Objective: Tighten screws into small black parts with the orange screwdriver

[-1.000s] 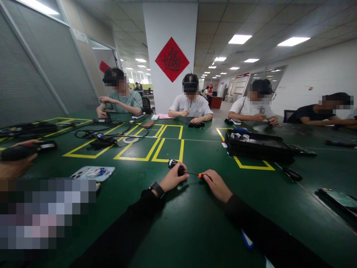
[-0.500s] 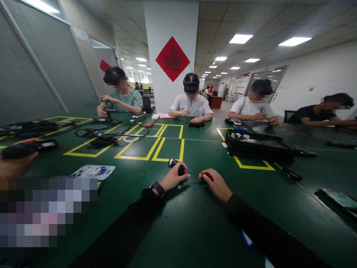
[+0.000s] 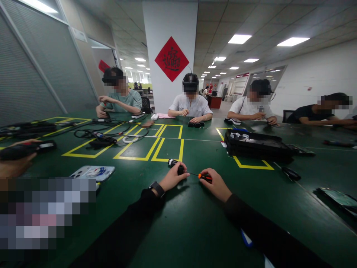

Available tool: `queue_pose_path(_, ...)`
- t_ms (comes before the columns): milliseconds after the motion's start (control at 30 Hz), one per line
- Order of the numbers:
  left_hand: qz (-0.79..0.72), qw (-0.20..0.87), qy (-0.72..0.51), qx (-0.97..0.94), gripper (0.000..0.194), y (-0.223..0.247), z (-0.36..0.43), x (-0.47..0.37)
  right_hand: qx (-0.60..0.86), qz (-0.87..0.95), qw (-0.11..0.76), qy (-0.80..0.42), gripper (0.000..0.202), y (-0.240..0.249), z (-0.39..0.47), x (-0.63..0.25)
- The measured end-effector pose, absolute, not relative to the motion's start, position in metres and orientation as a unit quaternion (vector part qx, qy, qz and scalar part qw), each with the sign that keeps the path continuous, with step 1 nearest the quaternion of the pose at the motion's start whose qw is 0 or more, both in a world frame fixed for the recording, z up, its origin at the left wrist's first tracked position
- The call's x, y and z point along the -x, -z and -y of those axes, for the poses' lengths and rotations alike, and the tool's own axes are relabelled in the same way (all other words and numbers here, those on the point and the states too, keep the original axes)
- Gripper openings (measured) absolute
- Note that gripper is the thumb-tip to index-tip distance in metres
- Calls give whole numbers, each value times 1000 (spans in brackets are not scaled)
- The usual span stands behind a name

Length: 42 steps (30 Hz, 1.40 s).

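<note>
My left hand [image 3: 173, 178], with a dark watch at its wrist, is closed around a black cylindrical piece with a white band [image 3: 172, 163]. Its rounded dark end shows between thumb and fingers; the exact kind is unclear. My right hand [image 3: 218, 186] grips a screwdriver [image 3: 205, 178] by its orange and black handle. The thin shaft points left, with its tip at the dark end of the cylindrical piece; whether it touches or enters is too small to tell. Both hands are low over the green table [image 3: 195, 227].
A black open case [image 3: 256, 143] lies to the right, with a black tool [image 3: 290, 174] in front of it. A phone [image 3: 93, 172] and black cables [image 3: 92, 132] are on the left. At the left edge, another person's hand [image 3: 12, 165] holds a dark object. Several people sit opposite.
My right fingers have shifted on the screwdriver handle, so more of its orange and black grip shows. My left hand and the cylindrical piece look nearly unmoved.
</note>
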<state>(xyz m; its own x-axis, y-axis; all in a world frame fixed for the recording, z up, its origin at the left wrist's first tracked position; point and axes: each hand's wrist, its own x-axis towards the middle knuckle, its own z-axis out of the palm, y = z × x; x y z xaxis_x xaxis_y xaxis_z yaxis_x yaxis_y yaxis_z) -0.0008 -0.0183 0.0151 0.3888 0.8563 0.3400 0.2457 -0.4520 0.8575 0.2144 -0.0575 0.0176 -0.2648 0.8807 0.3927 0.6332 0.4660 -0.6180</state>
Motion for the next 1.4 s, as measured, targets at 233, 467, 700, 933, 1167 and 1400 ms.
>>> queue_pose_path(233, -382, 373, -416, -736, 22, -14, 17, 0, 489, 790, 335, -158, 24, -18, 55, -215)
queue_pose_path(467, -382, 375, -412, -738, 21, -16, 19, 0, 490, 794, 325, -152, 22, -18, 55, -215)
queue_pose_path(700, -382, 372, -413, -738, 20, -16, 18, 0, 488, 793, 331, -154, 25, -18, 55, -214)
queue_pose_path(933, -376, 374, -409, -743, 21, -12, 16, 1, 482, 790, 345, -156, 23, -17, 54, -215)
queue_pose_path(1167, -379, 377, -406, -741, 22, -10, 15, 1, 485, 778, 366, -159, 13, -13, 54, -216)
queue_pose_path(1400, -371, 389, -403, -740, 21, -13, 16, 1, 488, 776, 361, -171, 15, -12, 53, -215)
